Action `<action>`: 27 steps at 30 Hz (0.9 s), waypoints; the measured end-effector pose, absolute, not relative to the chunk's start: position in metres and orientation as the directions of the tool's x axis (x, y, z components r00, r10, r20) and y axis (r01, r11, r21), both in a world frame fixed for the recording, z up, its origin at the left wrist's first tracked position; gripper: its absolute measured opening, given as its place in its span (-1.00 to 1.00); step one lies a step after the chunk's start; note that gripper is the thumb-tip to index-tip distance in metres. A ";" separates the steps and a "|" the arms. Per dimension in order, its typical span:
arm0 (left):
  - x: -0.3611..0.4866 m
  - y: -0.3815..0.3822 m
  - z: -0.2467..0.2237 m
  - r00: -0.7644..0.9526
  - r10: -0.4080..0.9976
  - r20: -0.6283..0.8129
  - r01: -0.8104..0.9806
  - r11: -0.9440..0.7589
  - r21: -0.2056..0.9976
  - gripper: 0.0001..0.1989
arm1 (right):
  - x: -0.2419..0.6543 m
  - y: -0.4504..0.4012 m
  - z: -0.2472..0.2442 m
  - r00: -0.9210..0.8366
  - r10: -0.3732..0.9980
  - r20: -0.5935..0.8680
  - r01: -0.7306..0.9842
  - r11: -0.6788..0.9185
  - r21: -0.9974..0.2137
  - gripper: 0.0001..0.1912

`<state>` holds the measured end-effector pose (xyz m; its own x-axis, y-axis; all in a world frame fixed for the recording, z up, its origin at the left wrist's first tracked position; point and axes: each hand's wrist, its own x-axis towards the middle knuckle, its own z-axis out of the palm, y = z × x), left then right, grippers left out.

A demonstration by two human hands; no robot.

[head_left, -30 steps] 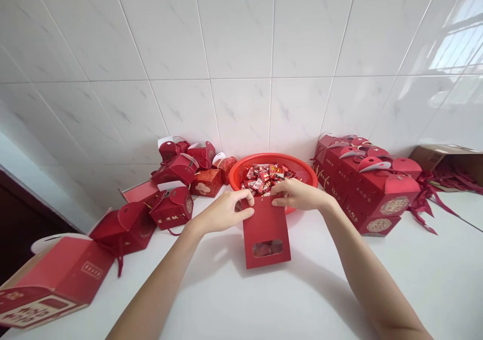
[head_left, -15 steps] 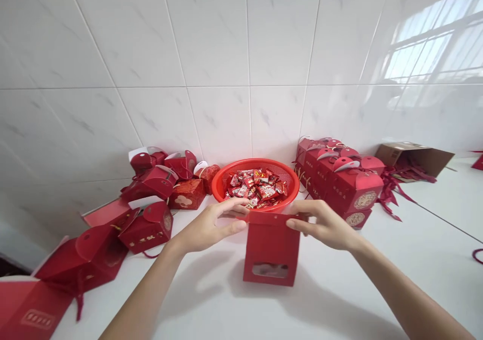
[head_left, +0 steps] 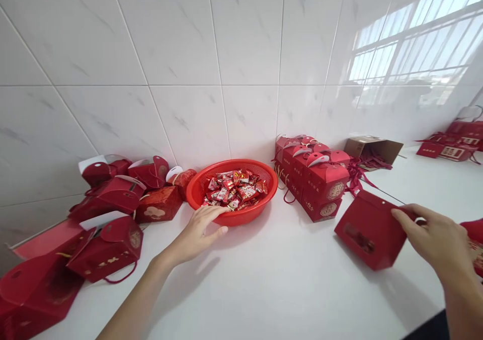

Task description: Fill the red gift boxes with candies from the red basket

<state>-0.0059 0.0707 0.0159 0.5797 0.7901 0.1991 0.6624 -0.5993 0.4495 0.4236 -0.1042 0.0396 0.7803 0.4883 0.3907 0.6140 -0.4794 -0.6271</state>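
Note:
My right hand [head_left: 430, 229] pinches the top edge of a red paper box [head_left: 372, 229] with a small window low on its front. The box hangs tilted over the white table at the right. My left hand [head_left: 202, 234] holds nothing, its thumb and fingers apart, just in front of the red plastic basket [head_left: 236, 217]. Wrapped candies [head_left: 236, 189] in red and white lie heaped in the basket.
Red gift boxes [head_left: 111, 247] crowd the left side. Stacked red boxes [head_left: 317, 179] stand right of the basket, beside an open cardboard box [head_left: 373, 151] with ribbons. More red packages [head_left: 449, 146] lie far right. A tiled wall [head_left: 249, 43] rises behind.
The red box has moved right in my right hand, away from the basket front. My left hand is no longer near the box. The view has turned to the right.

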 end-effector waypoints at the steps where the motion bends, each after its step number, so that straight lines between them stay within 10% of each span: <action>1: -0.006 0.071 0.016 0.580 0.789 0.204 0.663 -0.602 0.444 -0.49 | 0.427 -0.098 0.040 0.792 0.463 0.397 0.604 -0.508 -0.614 -0.83; 17: -0.005 0.070 0.015 0.585 0.794 0.168 0.666 -0.588 0.459 -0.49 | 0.421 -0.026 0.035 0.701 0.611 0.369 0.644 -0.319 -0.695 -0.82; 22: -0.003 0.066 0.019 0.590 0.791 0.162 0.652 -0.585 0.483 -0.48 | 0.418 -0.027 0.026 0.687 0.351 0.636 0.723 -0.240 -0.648 -0.75; 27: -0.015 0.074 0.026 0.554 0.809 0.197 0.601 -0.553 0.578 -0.43 | 0.382 -0.031 0.031 0.352 0.127 0.927 0.913 0.171 -0.370 -0.82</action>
<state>-0.0147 0.0744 0.0262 0.5544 0.8085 0.1975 0.6006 -0.5529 0.5776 0.3820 -0.0313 0.0308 0.3519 0.1271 0.9274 0.9131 0.1711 -0.3700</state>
